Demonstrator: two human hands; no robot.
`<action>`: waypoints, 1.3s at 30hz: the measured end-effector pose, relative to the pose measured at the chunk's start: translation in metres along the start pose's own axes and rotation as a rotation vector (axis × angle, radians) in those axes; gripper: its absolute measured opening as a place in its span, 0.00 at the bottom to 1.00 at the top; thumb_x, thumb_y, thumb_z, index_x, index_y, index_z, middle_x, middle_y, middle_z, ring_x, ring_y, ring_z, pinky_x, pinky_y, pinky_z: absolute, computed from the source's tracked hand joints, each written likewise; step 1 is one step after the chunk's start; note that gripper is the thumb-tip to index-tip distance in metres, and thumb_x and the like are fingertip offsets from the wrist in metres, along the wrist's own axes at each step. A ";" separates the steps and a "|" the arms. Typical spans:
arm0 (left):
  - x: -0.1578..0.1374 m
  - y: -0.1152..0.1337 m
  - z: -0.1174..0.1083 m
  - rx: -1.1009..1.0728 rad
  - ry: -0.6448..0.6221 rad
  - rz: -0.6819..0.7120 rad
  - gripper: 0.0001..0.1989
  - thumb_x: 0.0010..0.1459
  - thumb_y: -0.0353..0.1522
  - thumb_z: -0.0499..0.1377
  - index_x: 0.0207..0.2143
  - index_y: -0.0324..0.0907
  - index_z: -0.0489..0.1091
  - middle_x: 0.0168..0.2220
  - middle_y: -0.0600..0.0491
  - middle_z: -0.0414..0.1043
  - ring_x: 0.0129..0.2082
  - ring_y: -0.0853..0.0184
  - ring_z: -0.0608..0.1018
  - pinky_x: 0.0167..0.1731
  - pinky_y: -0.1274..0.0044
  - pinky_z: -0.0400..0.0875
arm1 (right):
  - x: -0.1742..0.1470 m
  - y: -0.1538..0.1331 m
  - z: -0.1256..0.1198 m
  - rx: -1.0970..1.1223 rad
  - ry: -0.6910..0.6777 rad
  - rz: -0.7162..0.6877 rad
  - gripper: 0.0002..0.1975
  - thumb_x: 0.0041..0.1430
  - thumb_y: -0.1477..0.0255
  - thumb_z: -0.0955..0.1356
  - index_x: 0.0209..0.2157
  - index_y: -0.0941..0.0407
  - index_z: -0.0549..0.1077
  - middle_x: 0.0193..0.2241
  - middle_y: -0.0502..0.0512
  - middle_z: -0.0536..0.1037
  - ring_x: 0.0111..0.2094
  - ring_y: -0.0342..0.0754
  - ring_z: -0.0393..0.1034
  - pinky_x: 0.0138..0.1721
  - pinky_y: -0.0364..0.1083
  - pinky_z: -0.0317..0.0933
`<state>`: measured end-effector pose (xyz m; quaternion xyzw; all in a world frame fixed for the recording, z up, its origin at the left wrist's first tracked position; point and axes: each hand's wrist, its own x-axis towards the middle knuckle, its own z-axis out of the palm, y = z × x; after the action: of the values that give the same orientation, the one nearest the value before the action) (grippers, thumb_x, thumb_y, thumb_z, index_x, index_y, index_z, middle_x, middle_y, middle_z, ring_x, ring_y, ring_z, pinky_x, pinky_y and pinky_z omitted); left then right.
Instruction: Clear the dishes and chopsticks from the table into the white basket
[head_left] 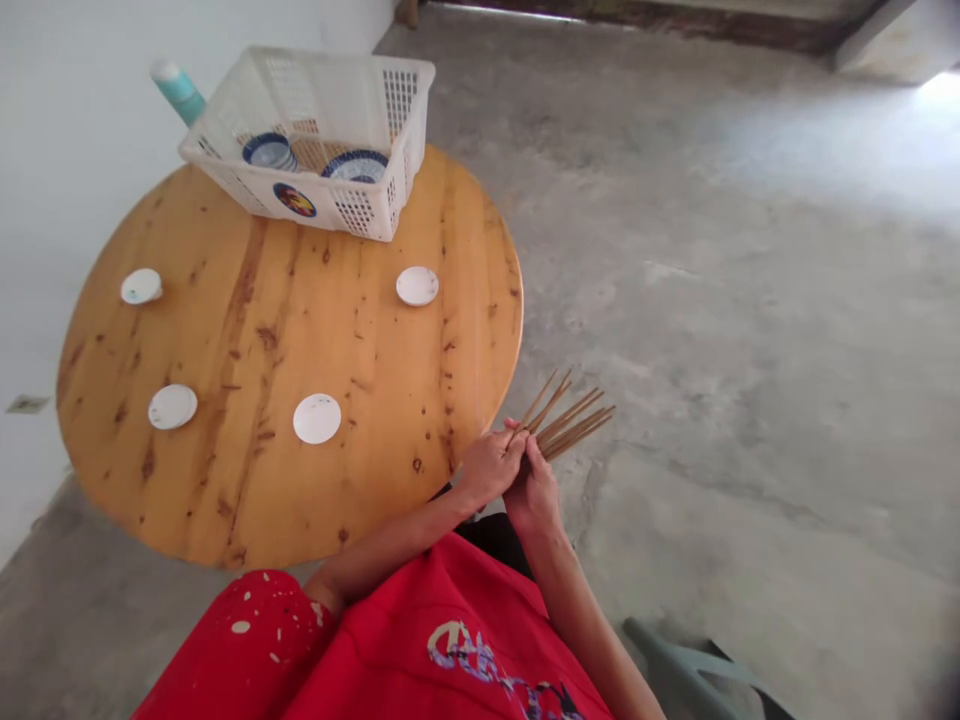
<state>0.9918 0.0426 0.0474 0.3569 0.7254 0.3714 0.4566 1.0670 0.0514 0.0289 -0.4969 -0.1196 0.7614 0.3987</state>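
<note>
A bundle of brown wooden chopsticks (pixel 576 425) fans out from my two hands, just off the right edge of the round table. My right hand (pixel 534 492) is closed around the bundle from below. Against it rests my left hand (pixel 491 466), its fingers closed on chopsticks at the left side of the bundle. The chopsticks' near ends are hidden by my hands. Several small white dishes sit apart on the tabletop; the closest to my hands are one near the front (pixel 316 419) and one at the right (pixel 417 286).
A white plastic basket (pixel 337 215) with blue-rimmed bowls (pixel 268 152) stands on the far side of the wooden table (pixel 300 510). Behind it leans a turquoise cylinder (pixel 180 95). More white dishes (pixel 172 407) lie at left. A grey-green stool (pixel 690 670) is at lower right.
</note>
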 end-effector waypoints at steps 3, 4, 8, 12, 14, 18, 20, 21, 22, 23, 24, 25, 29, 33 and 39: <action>0.016 0.014 0.001 0.229 -0.021 0.092 0.20 0.71 0.38 0.46 0.39 0.43 0.77 0.38 0.43 0.79 0.42 0.55 0.79 0.50 0.64 0.70 | 0.015 -0.017 0.002 0.001 -0.036 0.074 0.21 0.49 0.56 0.77 0.42 0.52 0.81 0.45 0.50 0.82 0.50 0.47 0.75 0.53 0.45 0.70; 0.022 0.018 0.001 0.275 -0.021 0.123 0.22 0.71 0.38 0.45 0.39 0.42 0.77 0.38 0.42 0.79 0.41 0.54 0.79 0.49 0.63 0.71 | 0.022 -0.023 0.001 -0.012 -0.053 0.095 0.20 0.49 0.55 0.77 0.42 0.50 0.81 0.46 0.49 0.82 0.51 0.46 0.75 0.53 0.45 0.70; 0.050 0.027 0.006 0.353 0.011 0.243 0.24 0.72 0.41 0.44 0.40 0.43 0.78 0.36 0.40 0.79 0.41 0.52 0.80 0.50 0.61 0.70 | 0.061 -0.053 -0.005 -0.111 -0.172 0.174 0.20 0.51 0.53 0.76 0.43 0.48 0.81 0.48 0.49 0.81 0.53 0.48 0.74 0.53 0.48 0.72; 0.090 0.046 0.028 0.414 0.126 0.218 0.26 0.72 0.43 0.43 0.40 0.42 0.78 0.29 0.41 0.78 0.39 0.53 0.80 0.47 0.63 0.71 | 0.112 -0.094 -0.001 -0.223 -0.274 0.255 0.23 0.48 0.54 0.76 0.43 0.50 0.81 0.47 0.54 0.82 0.50 0.52 0.77 0.48 0.51 0.74; 0.112 0.066 0.044 0.417 0.200 0.154 0.31 0.72 0.44 0.38 0.39 0.41 0.78 0.27 0.41 0.77 0.38 0.53 0.81 0.43 0.65 0.72 | 0.136 -0.121 0.006 -0.282 -0.300 0.203 0.21 0.47 0.57 0.76 0.42 0.52 0.81 0.45 0.54 0.83 0.47 0.51 0.78 0.46 0.48 0.74; 0.145 0.111 0.076 0.338 0.226 0.115 0.32 0.71 0.50 0.39 0.41 0.41 0.77 0.31 0.43 0.78 0.38 0.52 0.81 0.39 0.67 0.73 | 0.179 -0.188 0.023 -0.361 -0.307 0.008 0.15 0.48 0.61 0.76 0.34 0.56 0.79 0.39 0.56 0.83 0.41 0.49 0.78 0.41 0.46 0.74; 0.155 0.129 0.091 0.264 0.206 0.118 0.26 0.67 0.51 0.48 0.42 0.43 0.76 0.34 0.45 0.79 0.38 0.54 0.81 0.38 0.68 0.73 | 0.198 -0.225 0.032 -0.316 -0.309 -0.118 0.15 0.48 0.61 0.77 0.30 0.57 0.75 0.34 0.55 0.81 0.38 0.50 0.78 0.42 0.49 0.75; 0.159 0.136 0.098 0.209 0.202 0.111 0.22 0.66 0.51 0.52 0.40 0.44 0.75 0.35 0.46 0.79 0.37 0.55 0.80 0.38 0.69 0.72 | 0.206 -0.241 0.036 -0.284 -0.311 -0.173 0.16 0.47 0.60 0.78 0.28 0.56 0.73 0.31 0.54 0.80 0.36 0.50 0.78 0.42 0.50 0.75; 0.161 0.142 0.104 0.132 0.196 0.098 0.20 0.65 0.49 0.53 0.37 0.44 0.75 0.34 0.48 0.78 0.36 0.58 0.80 0.37 0.71 0.72 | 0.212 -0.256 0.040 -0.258 -0.323 -0.208 0.18 0.47 0.60 0.79 0.28 0.56 0.72 0.28 0.51 0.77 0.34 0.49 0.77 0.41 0.51 0.75; 0.163 0.146 0.109 0.034 0.190 0.083 0.18 0.65 0.47 0.53 0.35 0.44 0.74 0.32 0.49 0.77 0.34 0.60 0.79 0.37 0.72 0.72 | 0.216 -0.269 0.043 -0.242 -0.351 -0.221 0.19 0.46 0.60 0.79 0.28 0.56 0.71 0.26 0.49 0.75 0.31 0.46 0.75 0.39 0.49 0.75; 0.165 0.150 0.114 -0.079 0.174 0.069 0.18 0.66 0.45 0.52 0.33 0.43 0.73 0.30 0.51 0.76 0.32 0.63 0.78 0.36 0.74 0.71 | 0.219 -0.280 0.047 -0.238 -0.396 -0.209 0.20 0.46 0.60 0.80 0.28 0.56 0.70 0.25 0.46 0.72 0.28 0.43 0.72 0.36 0.46 0.74; 0.167 0.152 0.116 -0.197 0.158 0.053 0.19 0.67 0.44 0.51 0.31 0.43 0.72 0.27 0.52 0.75 0.30 0.65 0.77 0.34 0.75 0.71 | 0.221 -0.289 0.051 -0.241 -0.450 -0.177 0.20 0.46 0.61 0.80 0.29 0.55 0.69 0.24 0.44 0.68 0.25 0.40 0.68 0.31 0.43 0.72; 0.185 0.160 0.116 -0.609 0.240 -0.018 0.21 0.65 0.48 0.55 0.29 0.41 0.73 0.25 0.53 0.72 0.29 0.66 0.76 0.36 0.74 0.72 | 0.221 -0.309 0.074 -0.264 -0.544 -0.020 0.23 0.48 0.64 0.79 0.26 0.55 0.61 0.21 0.40 0.57 0.19 0.34 0.50 0.19 0.36 0.55; 0.223 0.168 0.104 -1.235 0.429 -0.109 0.31 0.66 0.56 0.48 0.36 0.40 0.76 0.39 0.45 0.78 0.43 0.62 0.80 0.50 0.71 0.71 | 0.228 -0.317 0.111 -0.265 -0.493 -0.071 0.22 0.51 0.66 0.78 0.23 0.55 0.60 0.20 0.41 0.56 0.19 0.35 0.48 0.18 0.37 0.52; 0.294 0.182 0.077 -1.693 0.370 -0.057 0.30 0.66 0.54 0.50 0.38 0.37 0.77 0.33 0.47 0.78 0.32 0.67 0.79 0.39 0.75 0.71 | 0.248 -0.304 0.166 -0.450 -0.679 -0.169 0.24 0.58 0.57 0.74 0.21 0.54 0.61 0.18 0.43 0.58 0.19 0.38 0.53 0.22 0.42 0.54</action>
<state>0.9993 0.3966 0.0636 -0.1874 0.2762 0.8270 0.4525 1.0276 0.4657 0.1200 -0.2809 -0.4480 0.8016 0.2790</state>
